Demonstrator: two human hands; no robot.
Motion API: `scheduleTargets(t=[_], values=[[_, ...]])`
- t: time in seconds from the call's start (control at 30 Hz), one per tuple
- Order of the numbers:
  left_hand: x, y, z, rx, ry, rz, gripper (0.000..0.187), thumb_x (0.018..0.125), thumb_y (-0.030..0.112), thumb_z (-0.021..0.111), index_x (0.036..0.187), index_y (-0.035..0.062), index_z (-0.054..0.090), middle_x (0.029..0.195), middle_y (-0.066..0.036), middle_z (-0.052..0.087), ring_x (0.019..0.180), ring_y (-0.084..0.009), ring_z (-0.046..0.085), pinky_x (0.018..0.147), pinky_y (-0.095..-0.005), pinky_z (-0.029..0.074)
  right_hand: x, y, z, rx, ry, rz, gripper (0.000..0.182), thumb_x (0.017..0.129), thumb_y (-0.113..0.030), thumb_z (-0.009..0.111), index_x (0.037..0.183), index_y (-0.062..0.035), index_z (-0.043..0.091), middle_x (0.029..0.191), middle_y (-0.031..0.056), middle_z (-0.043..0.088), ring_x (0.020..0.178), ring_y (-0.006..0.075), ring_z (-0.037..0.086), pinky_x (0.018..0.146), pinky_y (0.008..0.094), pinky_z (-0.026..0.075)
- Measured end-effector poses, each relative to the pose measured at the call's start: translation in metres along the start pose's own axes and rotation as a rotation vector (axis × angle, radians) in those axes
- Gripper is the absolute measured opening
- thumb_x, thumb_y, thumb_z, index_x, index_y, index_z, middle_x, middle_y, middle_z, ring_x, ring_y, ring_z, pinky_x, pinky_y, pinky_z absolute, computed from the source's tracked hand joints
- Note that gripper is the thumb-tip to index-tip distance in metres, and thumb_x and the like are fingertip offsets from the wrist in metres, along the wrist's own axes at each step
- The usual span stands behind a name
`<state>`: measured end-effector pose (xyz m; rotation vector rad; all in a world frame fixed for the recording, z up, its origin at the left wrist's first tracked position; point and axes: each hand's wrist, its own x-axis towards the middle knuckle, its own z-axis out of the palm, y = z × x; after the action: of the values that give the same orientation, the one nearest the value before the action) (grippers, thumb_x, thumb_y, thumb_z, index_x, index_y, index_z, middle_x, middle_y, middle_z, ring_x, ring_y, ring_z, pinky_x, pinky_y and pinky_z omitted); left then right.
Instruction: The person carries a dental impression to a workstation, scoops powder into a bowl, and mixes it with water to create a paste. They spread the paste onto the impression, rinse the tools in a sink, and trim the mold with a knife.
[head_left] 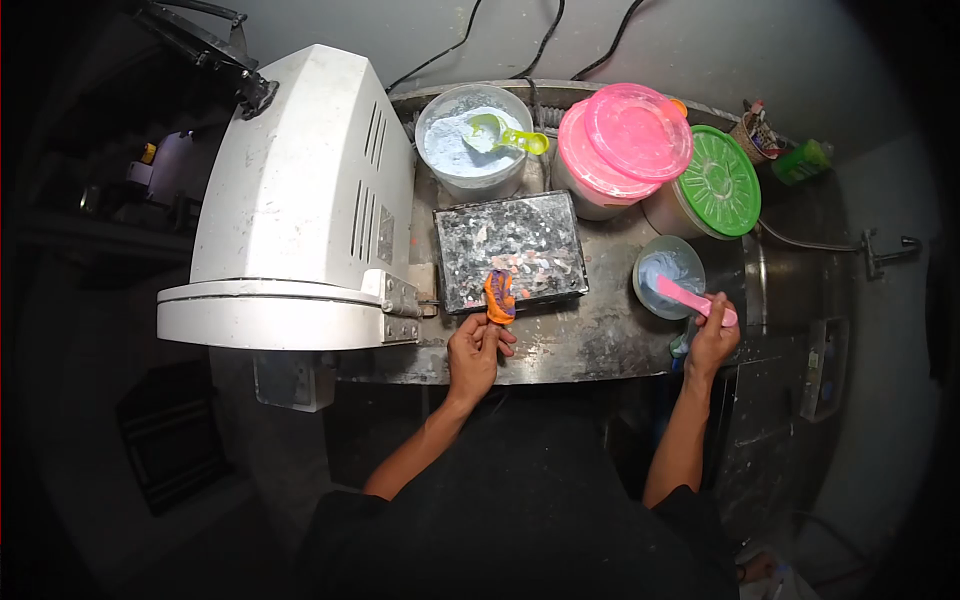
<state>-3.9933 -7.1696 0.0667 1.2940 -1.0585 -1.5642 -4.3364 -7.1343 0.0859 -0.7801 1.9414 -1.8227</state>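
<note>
My left hand (478,352) is closed on the near end of a small orange-and-purple dental impression (499,297). The impression overlaps the front edge of a black, plaster-spattered box (510,240). Over on the right, my right hand (713,340) grips the handle of a pink spatula (686,296). The spatula's blade reaches into a translucent mixing bowl (641,285), where a pale blue-grey paste (668,266) coats the inside. The bowl stands on the metal counter.
A big white machine (290,190) fills the left. Behind the box is a tub of pale powder (452,148) with a green scoop (515,138). A pink-lidded tub (640,130) and green-lidded tub (718,180) stand to its right. A tap (880,252) is far right.
</note>
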Motion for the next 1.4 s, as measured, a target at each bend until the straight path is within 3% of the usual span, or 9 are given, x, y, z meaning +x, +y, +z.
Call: scheduleTargets(t=[0.07,0.23,0.43,0.7,1.0,1.1,1.4], values=[[0.0,0.002,0.0,-0.026,-0.015,-0.018,0.015,0.101,0.008,0.05,0.104,-0.0039,0.058,0.079,-0.009,0.066,0.064,-0.01,0.06,0.06,-0.0224,0.048,-0.005,-0.016,-0.001,0.131,0.071,0.07,0.03,0.102,-0.027,0.054,0.09,-0.0007,0.063,0.064,-0.0024,0.053,0.055,0.0035,0.043,0.049,0.0198,0.03],[0.002,-0.006,-0.006,-0.035,-0.038,-0.026,0.014,0.1,0.009,0.051,0.102,-0.0033,0.059,0.08,-0.009,0.066,0.064,-0.0092,0.059,0.06,-0.0222,0.048,-0.041,-0.038,0.035,0.33,-0.003,0.155,0.028,0.102,-0.027,0.052,0.092,-0.0024,0.06,0.064,-0.0024,0.051,0.052,0.0031,0.044,0.047,0.0173,0.03],[0.003,-0.005,-0.006,0.013,-0.032,-0.023,0.015,0.1,0.01,0.052,0.1,-0.0025,0.06,0.079,-0.008,0.066,0.061,-0.0078,0.058,0.057,-0.0215,0.046,-0.094,-0.045,0.092,0.286,-0.299,0.202,0.029,0.102,-0.024,0.053,0.09,-0.0005,0.063,0.065,0.0015,0.057,0.054,0.0056,0.049,0.049,0.0204,0.038],[0.003,0.0,-0.006,0.049,-0.001,-0.008,0.015,0.101,0.013,0.053,0.097,-0.0008,0.059,0.077,-0.006,0.066,0.059,-0.0055,0.055,0.054,-0.0197,0.044,-0.109,-0.057,0.118,0.019,-0.34,-0.046,0.022,0.099,-0.018,0.059,0.088,-0.0001,0.066,0.063,0.0025,0.061,0.054,0.0084,0.057,0.05,0.0229,0.042],[0.001,0.002,-0.004,0.056,0.028,0.006,0.015,0.1,0.013,0.055,0.095,-0.0006,0.06,0.076,-0.006,0.067,0.057,-0.0045,0.055,0.052,-0.019,0.044,-0.115,-0.073,0.121,-0.169,-0.302,-0.324,0.022,0.098,-0.016,0.059,0.084,-0.0003,0.064,0.055,0.0019,0.056,0.049,0.0075,0.052,0.046,0.0249,0.038],[0.001,0.002,-0.004,0.07,0.032,-0.001,0.015,0.1,0.013,0.055,0.095,-0.0006,0.06,0.076,-0.006,0.067,0.057,-0.0044,0.055,0.052,-0.0192,0.044,-0.116,-0.081,0.119,-0.19,-0.318,-0.256,0.015,0.093,-0.009,0.064,0.082,0.001,0.065,0.064,0.0113,0.064,0.054,0.0179,0.062,0.05,0.0315,0.045],[0.001,0.004,-0.003,0.071,0.028,-0.004,0.015,0.1,0.013,0.055,0.095,-0.0004,0.059,0.077,-0.006,0.067,0.057,-0.0047,0.055,0.052,-0.0195,0.044,-0.12,-0.087,0.116,-0.183,-0.349,-0.281,0.015,0.093,-0.009,0.063,0.083,0.0012,0.065,0.065,0.0102,0.064,0.054,0.0152,0.062,0.05,0.0292,0.045]])
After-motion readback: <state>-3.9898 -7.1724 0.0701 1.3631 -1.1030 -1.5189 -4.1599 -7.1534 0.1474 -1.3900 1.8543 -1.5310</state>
